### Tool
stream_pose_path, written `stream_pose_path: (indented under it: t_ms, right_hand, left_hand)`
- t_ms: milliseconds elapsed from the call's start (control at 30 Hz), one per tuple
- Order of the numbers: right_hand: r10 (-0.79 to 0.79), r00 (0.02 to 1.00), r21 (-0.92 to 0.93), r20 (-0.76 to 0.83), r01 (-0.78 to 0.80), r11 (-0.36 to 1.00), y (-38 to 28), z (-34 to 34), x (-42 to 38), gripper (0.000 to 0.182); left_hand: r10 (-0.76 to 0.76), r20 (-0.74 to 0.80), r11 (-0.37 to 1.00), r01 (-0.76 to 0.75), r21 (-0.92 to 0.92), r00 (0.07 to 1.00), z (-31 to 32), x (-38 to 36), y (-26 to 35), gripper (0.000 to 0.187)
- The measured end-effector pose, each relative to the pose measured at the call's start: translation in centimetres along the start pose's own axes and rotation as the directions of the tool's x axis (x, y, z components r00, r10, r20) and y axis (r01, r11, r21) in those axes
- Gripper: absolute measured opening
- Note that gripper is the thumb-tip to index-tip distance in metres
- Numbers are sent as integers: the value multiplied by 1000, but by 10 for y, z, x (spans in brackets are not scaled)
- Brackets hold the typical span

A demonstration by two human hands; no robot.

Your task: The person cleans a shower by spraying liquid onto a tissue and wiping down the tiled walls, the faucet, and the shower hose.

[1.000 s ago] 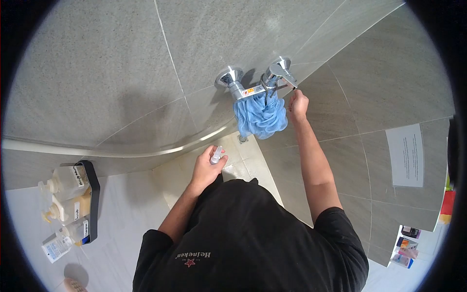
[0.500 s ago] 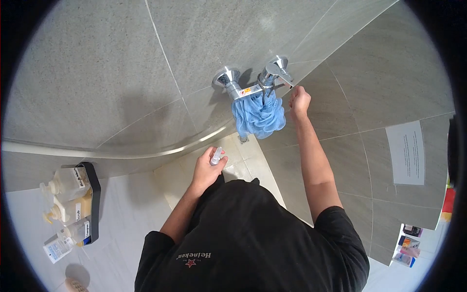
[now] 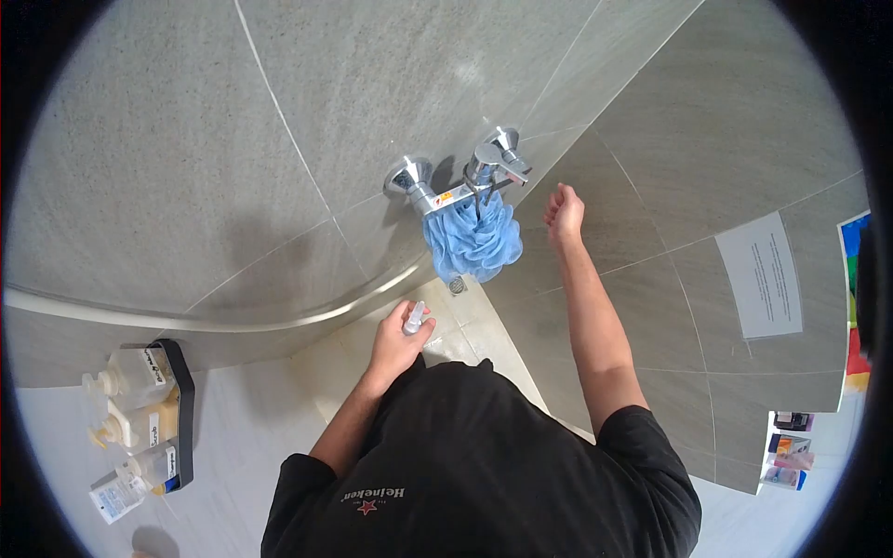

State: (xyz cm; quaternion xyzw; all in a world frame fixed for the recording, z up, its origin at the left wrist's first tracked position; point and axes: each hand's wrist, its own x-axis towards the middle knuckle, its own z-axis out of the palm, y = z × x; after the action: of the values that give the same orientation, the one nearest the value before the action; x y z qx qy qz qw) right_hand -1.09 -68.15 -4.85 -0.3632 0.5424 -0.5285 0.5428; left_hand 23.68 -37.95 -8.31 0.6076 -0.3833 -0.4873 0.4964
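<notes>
One small, translucent whitish bottle [image 3: 415,317]

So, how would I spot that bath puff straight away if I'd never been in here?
Find the grey tiled wall ahead, then the chrome tap fixed to it, to the left of the right hand in the picture. The bath puff hangs just under that tap. It is the one ruffled, pale-blue ball, unlike the smooth, shiny metal above it.
</notes>
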Motion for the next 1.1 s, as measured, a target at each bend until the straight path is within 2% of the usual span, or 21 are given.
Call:
stream_pose_path:
  t_ms: [67, 100, 133, 167, 233, 267, 300, 367, 433, 533, 567, 633, 700, 767, 833, 867, 900, 967, 1000, 1100]
  right_hand:
    - [91, 960, 308, 267, -174, 935, 5, -15, -3, 9]
    - [82, 961, 310, 263, -164, 936, 3, -18, -12, 9]
    - [64, 954, 302, 292, -156, 940, -2, -17, -26, 8]
    - [48, 946, 293, 321, -148, 944, -7, -16, -41, 18]
    - [13, 931, 269, 366, -119, 956, -25, -12, -79, 21]
    - [-11, 913, 247, 408, -98, 964, -35, -11, -99, 24]
    - [-12, 914, 248, 405, -97, 964, -44, -9, -117, 24]
    - [-19, 916, 200, 401, -67, 978, -62, -6, -151, 27]
    - [-20, 916, 210, 401, -71, 975, -69, -7, -173, 23]
    - [-78, 862, 168, 501, -8, 986, -70, -5, -200, 5]
    - [-104, 862, 144, 496, 36, 989, -69, -1, -208, 4]
    - [-198, 829, 0, 523, 232, 973, -63, 0, -217, 3]
    - [-194, 795, -23, 574, 253, 967, -67, 3, -231, 7]
    - [-308, 718, -144, 625, 493, 858, -65, 1, -235, 10]
    - [-180, 737, -125, 652, 338, 933, -75, 1, -241, 11]
    - [-58, 778, -142, 625, 187, 972, -78, 0, -243, 11]
    - [-133, 761, -101, 635, 252, 963, -74, 1, -242, 10]
    - [-104, 767, -165, 633, 265, 950, -64, -6, -238, 10]
    - [-83, 772, -210, 630, 272, 939, -68, -6, -240, 10]
    - [-185, 731, -163, 656, 377, 912, -64, -7, -237, 10]
  left_hand:
    - [0, 11, 1000, 0, 0, 1000, 2, 0, 8, 23]
    - [18, 21, 997, -20, 79, 1000, 2, 0, 14, 25]
    - [36, 29, 987, -40, 157, 999, 3, -1, 19, 27]
    - [42, 30, 987, -47, 154, 999, 5, -2, 22, 27]
    - [144, 47, 982, -149, 119, 988, 11, -4, 26, 33]
    - [168, 75, 983, -172, 59, 983, 15, -8, 35, 39]
    - [168, 78, 983, -173, 60, 983, 18, -11, 48, 39]
    - [160, 169, 986, -151, -65, 973, 23, -18, 73, 45]
    - [200, 204, 979, -191, -65, 958, 30, -20, 85, 49]
    - [306, 206, 945, -271, -181, 929, 39, -23, 110, 53]
    - [312, 212, 944, -277, -179, 926, 41, -22, 114, 53]
    - [314, 232, 915, -227, -334, 921, 46, -19, 121, 58]
    - [327, 225, 913, -245, -326, 918, 49, -16, 125, 61]
    - [358, 235, 904, -272, -329, 904, 55, -13, 123, 63]
    - [463, 138, 867, -416, -274, 875, 58, -9, 116, 64]
    - [448, 110, 872, -406, -274, 887, 59, -12, 118, 60]
    - [469, 125, 862, -422, -279, 875, 59, -12, 117, 60]
    - [321, 181, 913, -253, -320, 930, 54, -11, 112, 52]
    - [302, 184, 919, -235, -315, 935, 53, -14, 118, 47]
    - [353, 164, 917, -307, -253, 921, 49, -13, 114, 44]
